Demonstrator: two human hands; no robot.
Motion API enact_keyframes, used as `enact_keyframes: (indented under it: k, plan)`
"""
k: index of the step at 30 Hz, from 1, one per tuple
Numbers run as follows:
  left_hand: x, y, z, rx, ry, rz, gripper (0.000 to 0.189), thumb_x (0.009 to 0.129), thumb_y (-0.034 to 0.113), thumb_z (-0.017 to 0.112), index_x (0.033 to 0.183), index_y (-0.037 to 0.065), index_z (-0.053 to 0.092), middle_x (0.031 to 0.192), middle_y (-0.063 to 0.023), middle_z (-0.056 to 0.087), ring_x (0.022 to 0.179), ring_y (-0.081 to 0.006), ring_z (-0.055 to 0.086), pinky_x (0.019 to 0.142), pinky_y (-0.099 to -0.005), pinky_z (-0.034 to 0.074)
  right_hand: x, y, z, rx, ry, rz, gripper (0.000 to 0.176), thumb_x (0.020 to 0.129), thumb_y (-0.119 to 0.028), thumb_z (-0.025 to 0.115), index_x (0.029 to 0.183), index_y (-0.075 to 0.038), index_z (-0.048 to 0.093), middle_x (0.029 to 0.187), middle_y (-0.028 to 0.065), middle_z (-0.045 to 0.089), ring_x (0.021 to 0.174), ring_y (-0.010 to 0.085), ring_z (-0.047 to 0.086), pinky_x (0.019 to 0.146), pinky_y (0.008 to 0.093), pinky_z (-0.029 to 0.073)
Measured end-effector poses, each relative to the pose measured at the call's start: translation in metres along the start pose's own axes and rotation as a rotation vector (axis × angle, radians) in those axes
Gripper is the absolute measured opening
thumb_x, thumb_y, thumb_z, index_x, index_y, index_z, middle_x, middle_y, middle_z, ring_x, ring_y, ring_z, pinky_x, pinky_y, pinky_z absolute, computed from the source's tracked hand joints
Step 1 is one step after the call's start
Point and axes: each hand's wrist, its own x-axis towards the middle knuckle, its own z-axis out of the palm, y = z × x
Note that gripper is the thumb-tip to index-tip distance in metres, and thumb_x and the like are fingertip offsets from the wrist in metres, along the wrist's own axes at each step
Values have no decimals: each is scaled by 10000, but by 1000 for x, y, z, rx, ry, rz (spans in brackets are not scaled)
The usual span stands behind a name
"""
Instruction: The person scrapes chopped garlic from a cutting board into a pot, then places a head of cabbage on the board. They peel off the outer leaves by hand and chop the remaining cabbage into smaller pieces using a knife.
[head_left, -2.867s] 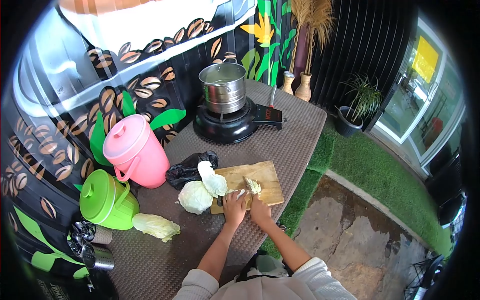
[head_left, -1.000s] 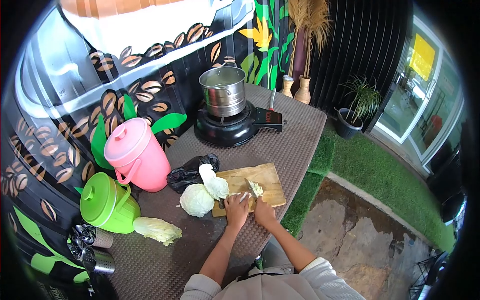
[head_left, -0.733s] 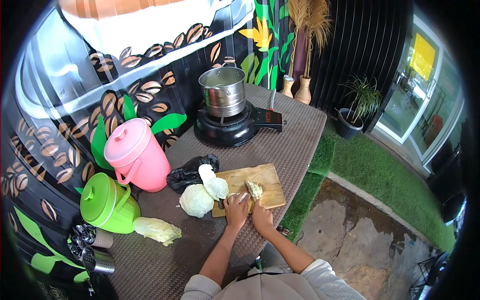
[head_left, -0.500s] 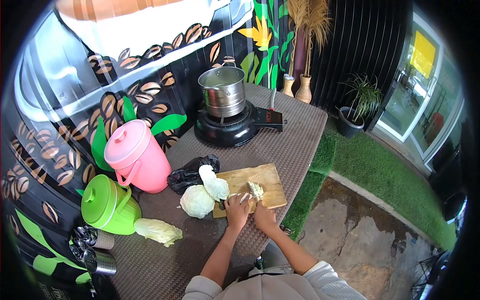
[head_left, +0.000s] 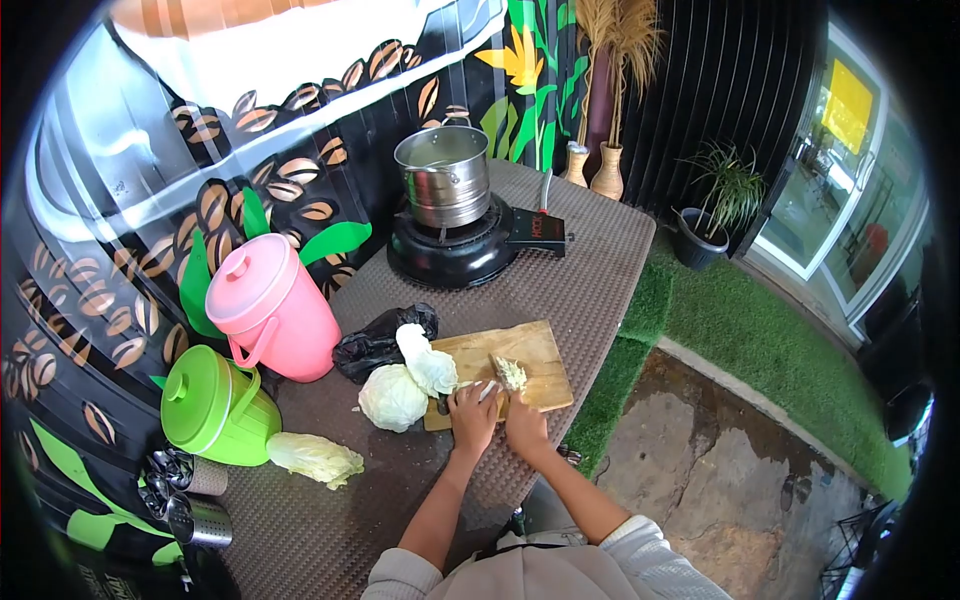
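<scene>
On the wooden cutting board (head_left: pixel 548 350), my left hand (head_left: pixel 472 415) is closed, its fingers pressing down on a pale cabbage piece (head_left: pixel 487 391), which is mostly hidden. Just to its right, my right hand (head_left: pixel 526 428) grips a knife (head_left: pixel 499 373) by a handle that the fingers cover; little of the blade shows. Finely cut cabbage (head_left: pixel 513 375) lies against the blade on the board. Left of the board sits a cabbage head (head_left: pixel 392 398), and a loose cabbage leaf (head_left: pixel 428 362) overlaps the board's left edge.
A steel pot (head_left: pixel 443 180) stands on a black portable stove (head_left: pixel 450 255) at the back. A pink lidded jug (head_left: pixel 275 310), a green lidded jug (head_left: pixel 222 410), a black plastic bag (head_left: pixel 385 342), an elongated cabbage (head_left: pixel 315 460) and a metal utensil holder (head_left: pixel 200 522) occupy the left side.
The cut cabbage on the board looks a little more spread out. Both hands stay almost in place, and the whole view has shifted slightly.
</scene>
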Motion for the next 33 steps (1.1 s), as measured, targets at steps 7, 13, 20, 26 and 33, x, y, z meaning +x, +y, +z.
enact_keyframes:
  k: [7,13,20,26,33]
  plan:
    - [2,1,-2,-29,-13,-4,266,859,151,602,1115,135,676,1150,-34,618,1055,-253,526,944,-452,360,-12,-2,-6,20,-36,43,240,883,-123,506,1053,38,456,818,271,658,782,412,677,667,485,556]
    - [-1,-1,1,18,0,11,258,863,159,600,1107,133,679,1138,-35,618,1056,-255,521,945,-452,357,2,-1,-22,4,-81,-87,254,875,-107,502,1072,47,459,834,270,661,778,408,680,676,487,557]
    - [0,0,0,-14,-7,-11,252,870,167,607,1107,129,683,1140,-36,618,1054,-252,520,950,-458,355,-7,-11,-9,11,-35,67,242,878,-111,501,1060,42,456,821,270,662,786,410,679,671,489,553]
    - [-1,-2,1,-23,-7,-6,251,873,179,607,1104,122,686,1156,-38,624,1047,-254,522,953,-456,354,-2,-6,-20,18,-88,-53,237,894,-108,469,1077,42,444,813,277,660,778,406,682,659,481,561]
    - [-2,-1,0,3,-7,-3,248,874,182,604,1099,114,687,1149,-34,629,1057,-257,522,954,-448,353,2,-6,-12,43,-53,-21,270,876,-108,502,1093,41,441,842,297,651,796,406,681,656,475,563]
